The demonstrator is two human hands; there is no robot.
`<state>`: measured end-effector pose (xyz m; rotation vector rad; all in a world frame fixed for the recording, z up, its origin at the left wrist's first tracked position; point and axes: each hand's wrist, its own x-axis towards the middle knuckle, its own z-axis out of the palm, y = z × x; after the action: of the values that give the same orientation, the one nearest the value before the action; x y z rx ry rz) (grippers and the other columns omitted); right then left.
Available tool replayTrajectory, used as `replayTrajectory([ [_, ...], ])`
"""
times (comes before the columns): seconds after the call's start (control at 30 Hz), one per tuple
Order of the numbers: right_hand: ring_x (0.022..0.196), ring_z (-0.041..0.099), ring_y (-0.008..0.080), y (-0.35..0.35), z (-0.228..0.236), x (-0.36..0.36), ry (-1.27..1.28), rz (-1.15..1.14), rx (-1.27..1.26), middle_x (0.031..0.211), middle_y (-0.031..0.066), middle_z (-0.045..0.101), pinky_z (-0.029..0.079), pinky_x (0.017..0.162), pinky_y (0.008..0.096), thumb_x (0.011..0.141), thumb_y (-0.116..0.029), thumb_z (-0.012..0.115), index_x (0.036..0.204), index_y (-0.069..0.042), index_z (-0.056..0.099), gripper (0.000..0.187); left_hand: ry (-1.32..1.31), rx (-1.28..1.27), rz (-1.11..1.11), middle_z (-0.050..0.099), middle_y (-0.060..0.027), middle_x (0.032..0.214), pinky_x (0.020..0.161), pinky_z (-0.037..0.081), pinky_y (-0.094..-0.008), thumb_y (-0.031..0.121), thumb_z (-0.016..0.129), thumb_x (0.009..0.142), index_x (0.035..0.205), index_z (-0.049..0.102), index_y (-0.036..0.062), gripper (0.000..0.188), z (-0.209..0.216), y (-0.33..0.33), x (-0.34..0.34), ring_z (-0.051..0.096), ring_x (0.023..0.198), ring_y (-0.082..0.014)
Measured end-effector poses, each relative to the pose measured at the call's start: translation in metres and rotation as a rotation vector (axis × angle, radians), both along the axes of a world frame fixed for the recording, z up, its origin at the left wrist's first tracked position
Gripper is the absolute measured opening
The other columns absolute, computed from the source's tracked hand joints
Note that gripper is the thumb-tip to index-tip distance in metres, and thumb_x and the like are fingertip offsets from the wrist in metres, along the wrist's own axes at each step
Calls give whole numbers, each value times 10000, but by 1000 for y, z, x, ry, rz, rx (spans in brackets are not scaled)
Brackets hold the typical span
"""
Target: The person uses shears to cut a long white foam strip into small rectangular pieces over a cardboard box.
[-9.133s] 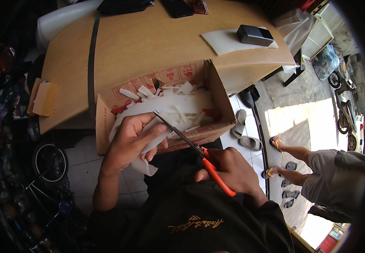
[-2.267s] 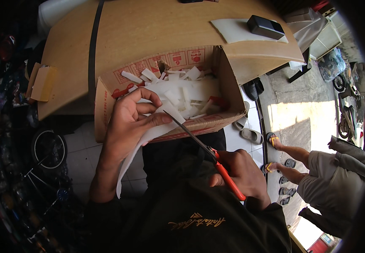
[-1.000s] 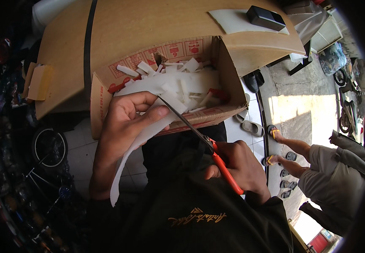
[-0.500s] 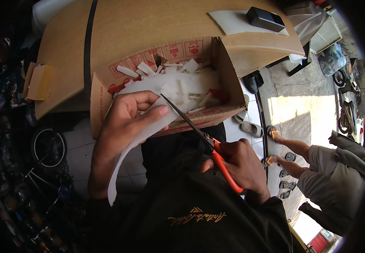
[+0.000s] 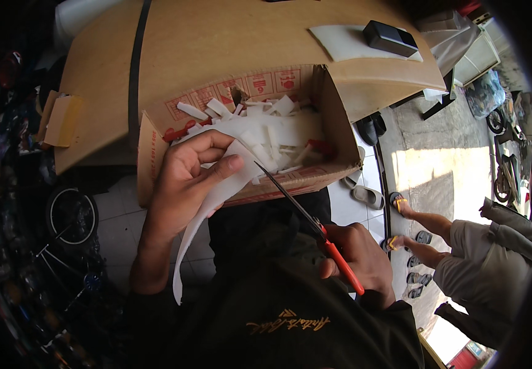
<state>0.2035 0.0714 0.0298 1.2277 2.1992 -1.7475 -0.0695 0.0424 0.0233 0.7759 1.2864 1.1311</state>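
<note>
Between thumb and fingers, my left hand pinches a long white strip of foam-like sheet, whose tail curls down toward my lap. My right hand grips scissors with red-orange handles and dark blades. The blades look closed, and their tip is just right of the strip's upper edge, apparently apart from it. Beyond both hands, an open cardboard box holds many white offcuts and some red pieces.
A brown table with a dark strap lies behind the box. On it, a black box-shaped object rests on a white sheet. A small carton is at left. A person in sandals is at right; a wheel at lower left.
The scissors have drawn back to the right and down, away from the strip's edge. A small white piece now shows below the blade tip near the box. My view has shifted slightly.
</note>
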Motion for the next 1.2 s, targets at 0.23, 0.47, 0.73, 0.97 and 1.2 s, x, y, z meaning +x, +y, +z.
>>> replayTrajectory([
  [0.23,584,510,413,-2,0,-11,-38,2,143,554,191,481,393,559,444,694,-641,708,733,11,561,669,-16,-31,-17,675,-117,832,394,398,-179,43,656,869,1065,474,-10,273,-2,1,3,557,524,-33],
  [0.47,545,490,379,4,3,-16,8,-63,-51,545,191,471,392,557,433,739,-600,698,743,31,575,643,-43,-89,-43,666,-123,812,387,408,-201,49,690,840,1088,445,-1,352,3,3,0,562,511,-70],
  [0.73,515,473,342,7,4,-13,-11,-112,-49,530,183,469,382,523,407,780,-583,669,760,40,596,627,-64,-88,-108,647,-127,854,463,479,-222,90,658,880,1127,464,-40,341,13,0,0,593,538,-113],
  [0.97,488,466,342,4,-1,-13,1,-92,11,508,169,449,370,506,410,753,-611,679,749,39,595,655,51,-31,-75,668,-100,840,489,444,-177,130,632,900,1022,571,-40,218,5,0,4,594,618,-68],
  [1.2,543,515,374,3,0,-12,-37,-61,48,526,167,469,384,538,427,717,-669,668,768,32,596,707,127,60,-66,681,-48,797,562,417,-163,127,647,903,949,627,-28,163,-5,0,4,573,691,-16],
])
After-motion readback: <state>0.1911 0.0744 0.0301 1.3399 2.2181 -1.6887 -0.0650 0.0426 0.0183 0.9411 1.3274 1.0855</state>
